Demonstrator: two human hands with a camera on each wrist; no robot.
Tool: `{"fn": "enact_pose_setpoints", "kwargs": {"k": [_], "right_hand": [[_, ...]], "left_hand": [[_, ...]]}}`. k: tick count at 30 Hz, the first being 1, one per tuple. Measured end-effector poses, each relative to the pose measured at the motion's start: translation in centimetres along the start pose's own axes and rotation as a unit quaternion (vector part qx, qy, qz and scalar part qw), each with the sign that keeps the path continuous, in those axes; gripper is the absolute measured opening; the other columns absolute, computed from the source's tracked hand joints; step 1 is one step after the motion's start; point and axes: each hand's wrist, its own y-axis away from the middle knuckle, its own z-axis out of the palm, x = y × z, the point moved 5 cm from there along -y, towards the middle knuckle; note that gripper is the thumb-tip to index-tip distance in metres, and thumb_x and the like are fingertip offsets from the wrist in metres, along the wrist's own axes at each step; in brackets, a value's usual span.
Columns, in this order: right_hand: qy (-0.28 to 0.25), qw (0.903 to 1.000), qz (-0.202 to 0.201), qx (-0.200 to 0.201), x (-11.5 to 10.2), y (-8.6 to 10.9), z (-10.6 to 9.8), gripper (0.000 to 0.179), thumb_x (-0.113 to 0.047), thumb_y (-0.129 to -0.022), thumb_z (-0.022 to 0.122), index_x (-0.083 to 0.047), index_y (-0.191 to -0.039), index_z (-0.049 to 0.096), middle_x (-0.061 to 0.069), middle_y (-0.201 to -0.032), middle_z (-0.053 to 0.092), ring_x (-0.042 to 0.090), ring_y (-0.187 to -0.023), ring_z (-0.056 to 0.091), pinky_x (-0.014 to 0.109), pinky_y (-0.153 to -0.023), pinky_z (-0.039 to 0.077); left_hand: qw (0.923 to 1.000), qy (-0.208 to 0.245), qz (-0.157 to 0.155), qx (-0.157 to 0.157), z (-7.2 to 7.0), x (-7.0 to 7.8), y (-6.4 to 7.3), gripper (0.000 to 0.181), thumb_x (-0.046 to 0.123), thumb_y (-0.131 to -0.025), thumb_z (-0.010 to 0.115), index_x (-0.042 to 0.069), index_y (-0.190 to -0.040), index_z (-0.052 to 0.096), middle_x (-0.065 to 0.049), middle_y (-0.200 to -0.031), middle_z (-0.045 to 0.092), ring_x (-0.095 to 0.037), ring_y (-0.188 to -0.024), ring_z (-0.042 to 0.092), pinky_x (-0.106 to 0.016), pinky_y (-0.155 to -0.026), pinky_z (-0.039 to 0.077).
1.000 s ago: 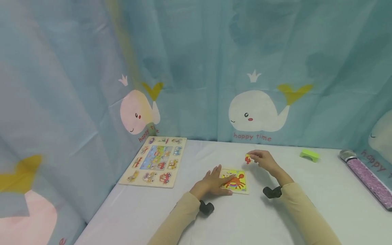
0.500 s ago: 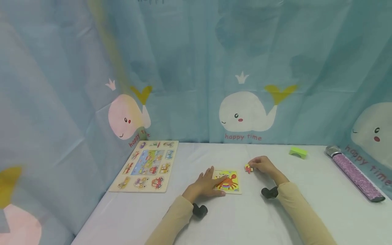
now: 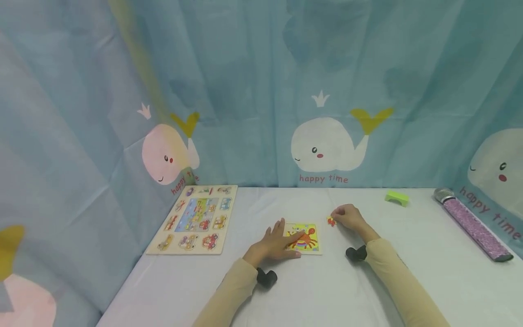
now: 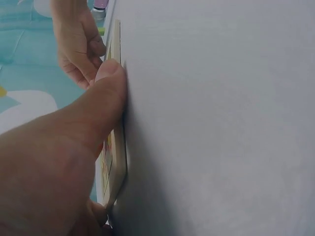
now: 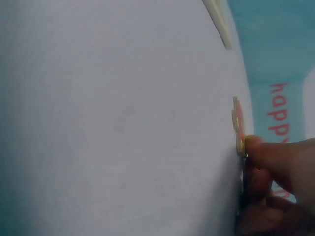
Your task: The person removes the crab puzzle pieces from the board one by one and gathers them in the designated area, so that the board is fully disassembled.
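A small square crab jigsaw puzzle [image 3: 312, 230] in a wooden tray lies in front of me. My left hand [image 3: 274, 245] rests on its left side with fingers spread, the index finger reaching over the crab picture. In the left wrist view the thumb [image 4: 106, 88] lies along the edge of the wooden tray [image 4: 118, 152]. To the right and slightly farther off, my right hand [image 3: 350, 218] pinches a red and yellow puzzle piece [image 3: 330, 221] between thumb and fingers. The right wrist view shows this puzzle piece [image 5: 238, 123] edge-on, low over the table; contact cannot be told.
A larger wooden vehicle puzzle board [image 3: 194, 247] lies at the left. At the back right are a green arched block [image 3: 396, 198] and a pink glitter microphone [image 3: 474, 222]. A whale-print curtain [image 3: 253, 113] stands behind the white table [image 3: 314, 290].
My right hand has lowered the puzzle piece toward the table and moved it slightly right of the crab puzzle. The left hand stays on the puzzle. The head view has shifted.
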Motion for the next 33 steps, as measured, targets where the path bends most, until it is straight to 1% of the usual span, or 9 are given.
{"fn": "enact_pose_setpoints", "kwargs": {"k": [3,6,9,12,15,18,21,29,33], "right_hand": [[0.010,0.9999,-0.009,0.002,0.0,0.0,-0.3,0.017,-0.017,-0.087,0.061,-0.002,-0.094,0.066,0.012,-0.093,0.064,0.026,-0.089,0.057,0.042,-0.081,0.047],[0.019,0.9993,-0.030,0.013,-0.7,0.1,-0.8,0.018,-0.017,-0.088,0.059,-0.002,-0.096,0.065,0.012,-0.089,0.062,0.022,-0.080,0.055,0.036,-0.071,0.048],[0.010,0.9976,-0.067,0.014,-2.4,0.4,-0.9,0.018,-0.015,-0.087,0.059,0.000,-0.097,0.065,0.012,-0.081,0.061,0.019,-0.068,0.054,0.029,-0.058,0.045],[0.010,0.9926,-0.120,-0.011,-4.9,0.9,-0.1,0.019,-0.013,-0.087,0.060,0.001,-0.098,0.066,0.011,-0.077,0.061,0.017,-0.063,0.052,0.026,-0.055,0.042],[0.017,0.9859,-0.155,-0.060,-7.1,1.3,1.7,0.018,-0.015,-0.087,0.061,-0.002,-0.098,0.067,0.006,-0.077,0.060,0.014,-0.064,0.050,0.025,-0.056,0.042],[0.024,0.9784,-0.175,-0.108,-8.7,1.6,3.6,0.018,-0.016,-0.088,0.060,-0.005,-0.100,0.067,0.003,-0.077,0.060,0.012,-0.063,0.052,0.024,-0.058,0.044],[0.027,0.9736,-0.185,-0.132,-9.7,1.9,4.9,0.017,-0.015,-0.089,0.059,-0.006,-0.101,0.067,0.003,-0.077,0.061,0.012,-0.063,0.053,0.024,-0.060,0.045],[0.029,0.9730,-0.189,-0.129,-9.4,2.2,6.5,0.014,-0.015,-0.084,0.063,-0.011,-0.097,0.067,0.007,-0.091,0.053,0.018,-0.083,0.049,0.033,-0.074,0.044],[0.043,0.9715,-0.197,-0.124,-9.4,2.1,7.0,0.010,-0.015,-0.083,0.066,-0.013,-0.092,0.067,0.009,-0.092,0.048,0.020,-0.086,0.046,0.038,-0.079,0.043]], "left_hand": [[0.9999,-0.006,0.009,-0.003,-0.1,0.1,-0.2,0.065,0.061,-0.085,0.049,0.047,-0.142,0.022,-0.021,-0.154,-0.002,-0.035,-0.143,-0.001,-0.055,-0.112,0.006],[0.9999,-0.011,0.012,-0.004,-0.2,0.2,-0.6,0.064,0.061,-0.085,0.048,0.048,-0.141,0.021,-0.021,-0.154,-0.004,-0.034,-0.143,-0.003,-0.055,-0.112,0.005],[0.9998,-0.017,0.005,-0.007,-0.4,0.1,-0.8,0.064,0.062,-0.085,0.047,0.049,-0.141,0.020,-0.020,-0.154,-0.005,-0.034,-0.143,-0.004,-0.055,-0.113,0.003],[0.9997,-0.023,-0.001,-0.010,-0.6,0.0,-0.8,0.064,0.063,-0.084,0.047,0.050,-0.141,0.020,-0.020,-0.154,-0.004,-0.034,-0.143,-0.003,-0.055,-0.113,0.004],[0.9995,-0.030,-0.002,-0.011,-0.6,-0.1,-0.7,0.064,0.063,-0.084,0.046,0.050,-0.141,0.019,-0.020,-0.154,-0.004,-0.035,-0.143,-0.003,-0.056,-0.112,0.005],[0.9993,-0.036,0.004,-0.010,-0.4,-0.1,-0.6,0.063,0.063,-0.085,0.045,0.050,-0.141,0.019,-0.021,-0.154,-0.001,-0.036,-0.143,-0.002,-0.057,-0.111,0.007],[0.9994,-0.033,0.010,-0.011,-0.3,0.0,-0.5,0.062,0.062,-0.086,0.044,0.049,-0.141,0.019,-0.022,-0.154,0.000,-0.036,-0.142,-0.003,-0.058,-0.111,0.006],[0.9996,-0.018,0.016,-0.012,0.1,-0.1,-0.4,0.061,0.061,-0.087,0.045,0.046,-0.142,0.023,-0.022,-0.154,0.001,-0.037,-0.142,-0.005,-0.059,-0.111,0.005],[0.9994,-0.028,0.012,-0.013,0.1,-0.1,-0.3,0.060,0.060,-0.087,0.045,0.044,-0.141,0.026,-0.022,-0.154,0.002,-0.037,-0.142,-0.003,-0.058,-0.111,0.006]]}}
